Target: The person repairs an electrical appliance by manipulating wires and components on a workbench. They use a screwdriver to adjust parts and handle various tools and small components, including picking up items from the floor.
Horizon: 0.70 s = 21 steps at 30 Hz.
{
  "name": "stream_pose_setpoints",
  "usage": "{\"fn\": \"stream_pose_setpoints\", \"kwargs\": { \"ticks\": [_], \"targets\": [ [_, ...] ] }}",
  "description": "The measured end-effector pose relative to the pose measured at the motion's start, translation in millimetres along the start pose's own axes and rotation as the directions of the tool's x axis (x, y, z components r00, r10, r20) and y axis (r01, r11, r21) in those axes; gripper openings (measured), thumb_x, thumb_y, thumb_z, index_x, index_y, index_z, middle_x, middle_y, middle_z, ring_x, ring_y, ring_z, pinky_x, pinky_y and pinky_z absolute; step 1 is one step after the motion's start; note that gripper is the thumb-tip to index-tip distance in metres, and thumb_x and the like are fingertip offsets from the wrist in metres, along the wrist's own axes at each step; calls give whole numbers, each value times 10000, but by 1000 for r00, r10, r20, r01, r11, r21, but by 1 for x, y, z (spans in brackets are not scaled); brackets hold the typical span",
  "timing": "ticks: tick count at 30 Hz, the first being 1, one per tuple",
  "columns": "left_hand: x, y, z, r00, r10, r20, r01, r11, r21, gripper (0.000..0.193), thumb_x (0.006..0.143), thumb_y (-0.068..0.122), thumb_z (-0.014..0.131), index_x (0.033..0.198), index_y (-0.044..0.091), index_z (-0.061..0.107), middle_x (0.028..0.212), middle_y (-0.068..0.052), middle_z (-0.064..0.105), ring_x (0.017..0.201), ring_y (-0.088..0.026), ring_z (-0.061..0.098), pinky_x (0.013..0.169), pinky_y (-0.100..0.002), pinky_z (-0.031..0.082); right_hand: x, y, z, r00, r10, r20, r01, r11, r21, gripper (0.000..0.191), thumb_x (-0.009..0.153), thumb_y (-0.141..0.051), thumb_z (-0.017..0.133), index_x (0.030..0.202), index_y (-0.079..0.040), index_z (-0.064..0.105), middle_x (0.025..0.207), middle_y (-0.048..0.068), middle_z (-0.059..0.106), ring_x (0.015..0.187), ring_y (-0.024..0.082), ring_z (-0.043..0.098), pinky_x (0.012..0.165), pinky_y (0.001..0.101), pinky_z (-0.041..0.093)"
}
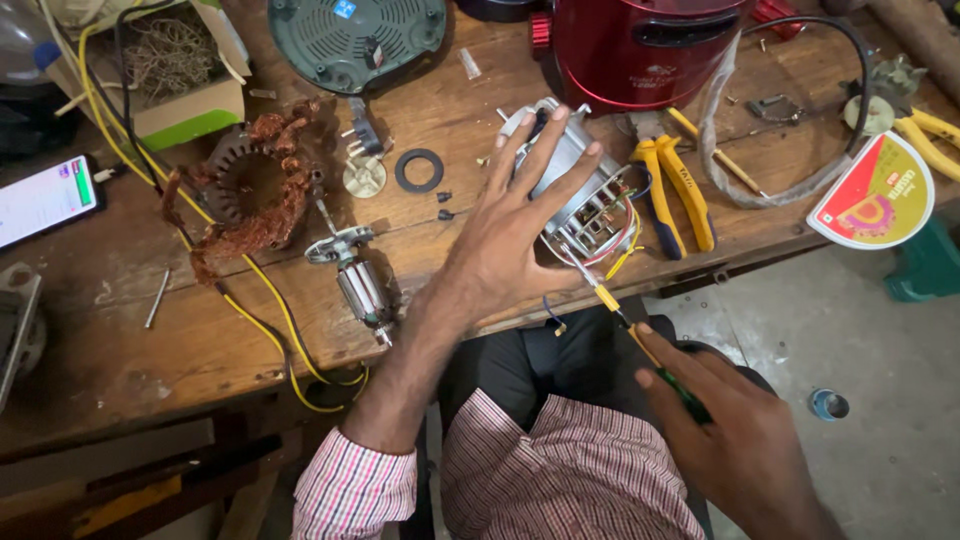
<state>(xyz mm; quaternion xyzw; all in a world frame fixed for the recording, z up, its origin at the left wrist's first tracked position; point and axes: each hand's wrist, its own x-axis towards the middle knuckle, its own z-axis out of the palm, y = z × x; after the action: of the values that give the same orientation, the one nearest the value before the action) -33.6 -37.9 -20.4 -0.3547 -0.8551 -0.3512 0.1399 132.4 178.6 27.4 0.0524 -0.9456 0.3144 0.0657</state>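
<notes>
I am seeing one motor (pixel 575 180) under my left hand (pixel 510 240), one screwdriver (pixel 640 345) in my right hand (pixel 740 440), one pair of pliers (pixel 675 195), one rotor (pixel 360 285), one phone (pixel 45 200).

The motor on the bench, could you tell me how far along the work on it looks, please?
Done: a rotor and burnt copper winding lie apart. In hand: left hand steadies the motor; right hand works a screwdriver into it. Left: small loose parts lie unfitted.
</notes>
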Motion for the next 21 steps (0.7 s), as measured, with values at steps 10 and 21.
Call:
{"fn": "stream_pose_setpoints", "kwargs": {
  "ticks": [10, 21],
  "targets": [
    [-2, -1, 5, 999, -32, -41, 31, 999, -22, 1111, 686, 497, 935, 1606, 295, 345, 1731, -113, 160, 1606, -436, 175, 1333, -599, 211, -1, -1, 6, 996, -70, -45, 56, 964, -260, 445, 835, -220, 748, 1279, -230, 710, 828, 79, 683, 644, 258, 663, 580, 410, 514],
    [-2, -2, 7, 993, 3, -118, -8, 999, -48, 992, 804, 469, 900, 1616, 283, 362, 1737, -145, 210, 1600, -463, 246, 1322, -565, 301, 5, 33, 13, 981, 141, 131, -186, 870, 456, 340, 896, -253, 760, 1148, -43, 668, 909, 102, 699, 765, 213, 665, 611, 301, 555]
  ]
}}
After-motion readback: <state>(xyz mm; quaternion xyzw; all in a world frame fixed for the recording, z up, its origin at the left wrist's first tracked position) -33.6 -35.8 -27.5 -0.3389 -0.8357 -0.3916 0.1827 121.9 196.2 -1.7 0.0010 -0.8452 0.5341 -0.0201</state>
